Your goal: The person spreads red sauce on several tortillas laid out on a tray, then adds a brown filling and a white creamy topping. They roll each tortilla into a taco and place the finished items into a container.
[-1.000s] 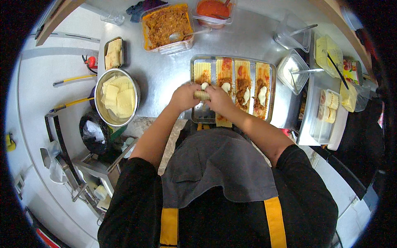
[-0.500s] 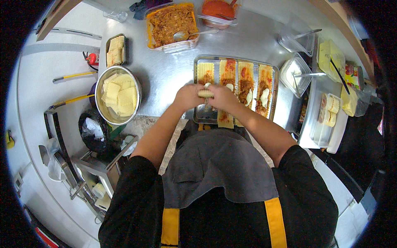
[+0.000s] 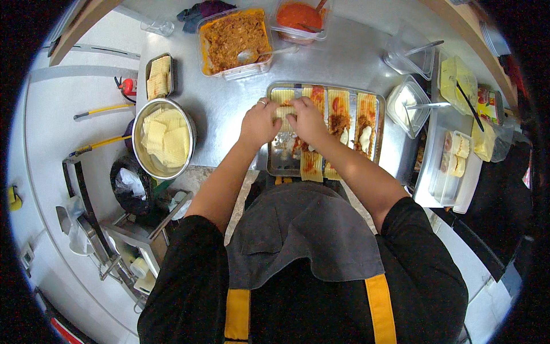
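Both my hands work over the left end of a metal tray (image 3: 281,160). Between the fingers of my left hand (image 3: 259,123) and my right hand (image 3: 308,121) is a ridged lasagna sheet roll (image 3: 283,116), held from its two ends. It lies at the far part of the leftmost strip. To its right are several flat lasagna sheets (image 3: 366,104) laid lengthwise, with red sauce, minced meat filling (image 3: 340,123) and dabs of white cream (image 3: 365,137). My right hand and forearm partly cover the second strip.
Left of the tray stands a steel bowl (image 3: 153,164) of loose pasta sheets; behind it is a small pan of rolls (image 3: 158,77). Farther back are a tub of meat filling (image 3: 232,43) with a spoon and a tub of red sauce (image 3: 298,17). A white cream tub (image 3: 405,106) sits right.
Both hands have moved away from me along the leftmost strip, rolling the sheet farther up. The far part of that strip is now mostly taken up or covered by my fingers.
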{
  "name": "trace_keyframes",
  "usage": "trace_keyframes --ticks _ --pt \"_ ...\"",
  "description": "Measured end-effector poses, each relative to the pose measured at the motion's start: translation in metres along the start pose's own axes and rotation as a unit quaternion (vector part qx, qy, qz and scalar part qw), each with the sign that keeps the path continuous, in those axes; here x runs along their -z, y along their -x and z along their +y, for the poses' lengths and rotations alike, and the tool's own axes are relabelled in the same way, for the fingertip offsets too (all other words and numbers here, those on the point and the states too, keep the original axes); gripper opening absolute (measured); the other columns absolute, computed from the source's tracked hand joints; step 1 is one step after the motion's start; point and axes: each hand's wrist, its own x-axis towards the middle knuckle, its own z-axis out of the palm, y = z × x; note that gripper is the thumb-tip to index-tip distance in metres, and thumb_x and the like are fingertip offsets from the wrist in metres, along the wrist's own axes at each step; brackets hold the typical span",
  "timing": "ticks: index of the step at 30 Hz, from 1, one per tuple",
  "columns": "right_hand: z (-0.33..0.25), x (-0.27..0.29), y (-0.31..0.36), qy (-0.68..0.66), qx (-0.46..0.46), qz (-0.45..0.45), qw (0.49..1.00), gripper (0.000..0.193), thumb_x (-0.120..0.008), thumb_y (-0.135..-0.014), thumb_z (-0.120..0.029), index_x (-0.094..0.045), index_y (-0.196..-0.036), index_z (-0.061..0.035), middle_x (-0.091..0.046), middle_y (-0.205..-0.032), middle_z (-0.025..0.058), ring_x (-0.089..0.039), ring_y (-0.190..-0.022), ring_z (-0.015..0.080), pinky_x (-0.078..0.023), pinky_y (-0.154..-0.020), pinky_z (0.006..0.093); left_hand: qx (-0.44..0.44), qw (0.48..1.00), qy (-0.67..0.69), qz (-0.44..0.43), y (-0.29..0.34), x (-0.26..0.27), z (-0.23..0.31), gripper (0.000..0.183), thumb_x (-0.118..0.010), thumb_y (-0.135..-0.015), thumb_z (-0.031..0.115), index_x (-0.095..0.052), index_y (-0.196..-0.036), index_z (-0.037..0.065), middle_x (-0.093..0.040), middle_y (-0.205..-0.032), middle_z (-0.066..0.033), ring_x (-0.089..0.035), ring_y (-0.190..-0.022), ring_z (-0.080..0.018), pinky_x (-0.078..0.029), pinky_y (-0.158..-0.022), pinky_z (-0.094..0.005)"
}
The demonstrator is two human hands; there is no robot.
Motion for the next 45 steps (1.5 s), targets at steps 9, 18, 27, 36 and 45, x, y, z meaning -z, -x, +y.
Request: trace_keyframes --ticks 9,18,27,36,45 --pt "-0.001 -0.014 0.024 0.221 0.164 -0.072 0.959 0.06 -0.048 -0.099 -0.014 -0.039 -0.155 0.0048 -0.04 -0.161 0.0243 -0.034 -0.153 0.0419 -0.028 -0.125 0.0558 -0.024 0.987 -0.144 -0.068 0.022 -0.011 0.022 0.088 -0.084 -0.077 0.029 -0.045 -0.149 -0.003 -0.048 -0.154 -0.0202 -0.062 -0.123 -0.0347 -0.05 -0.099 -0.048" --pt "0.005 -0.038 0.019 0.282 0.16 -0.1 0.941 0.057 -0.042 -0.101 -0.014 -0.04 -0.153 0.0073 -0.041 -0.16 0.025 -0.036 -0.151 0.0411 -0.025 -0.126 0.0542 0.002 0.988 -0.141 -0.067 0.031 -0.022 0.014 0.085 -0.079 -0.081 0.03 -0.044 -0.15 -0.004 -0.05 -0.151 -0.0205 -0.06 -0.125 -0.0353 -0.048 -0.102 -0.0478" --pt "-0.002 -0.036 0.042 0.306 0.147 -0.118 0.933 0.059 -0.047 -0.097 -0.013 -0.042 -0.152 0.0079 -0.045 -0.156 0.0242 -0.035 -0.151 0.04 -0.024 -0.127 0.0534 -0.021 0.969 -0.243 -0.029 0.058 -0.05 0.017 0.075 -0.072 -0.086 0.038 -0.052 -0.147 -0.002 -0.057 -0.143 -0.017 -0.061 -0.119 -0.0321 -0.047 -0.095 -0.0441" --pt "-0.029 0.005 0.027 0.206 0.092 -0.245 0.943 0.038 -0.069 -0.08 -0.025 -0.075 -0.111 -0.0041 -0.07 -0.123 0.0167 -0.062 -0.125 0.0365 -0.048 -0.106 0.0535 0.005 0.988 -0.129 -0.087 0.057 -0.025 0.025 0.061 -0.081 -0.074 0.036 -0.067 -0.125 0.006 -0.066 -0.127 -0.0149 -0.065 -0.109 -0.0332 -0.051 -0.089 -0.0485" --pt "0.001 0.015 -0.029 0.056 0.078 -0.262 0.96 0.036 -0.072 -0.079 -0.02 -0.074 -0.112 -0.0078 -0.073 -0.106 0.0223 -0.069 -0.106 0.0417 -0.055 -0.095 0.05 0.071 0.983 0.059 -0.159 0.01 0.007 0.004 0.041 -0.074 -0.078 0.033 -0.073 -0.115 0.016 -0.073 -0.117 -0.0148 -0.071 -0.104 -0.0366 -0.058 -0.09 -0.0474"
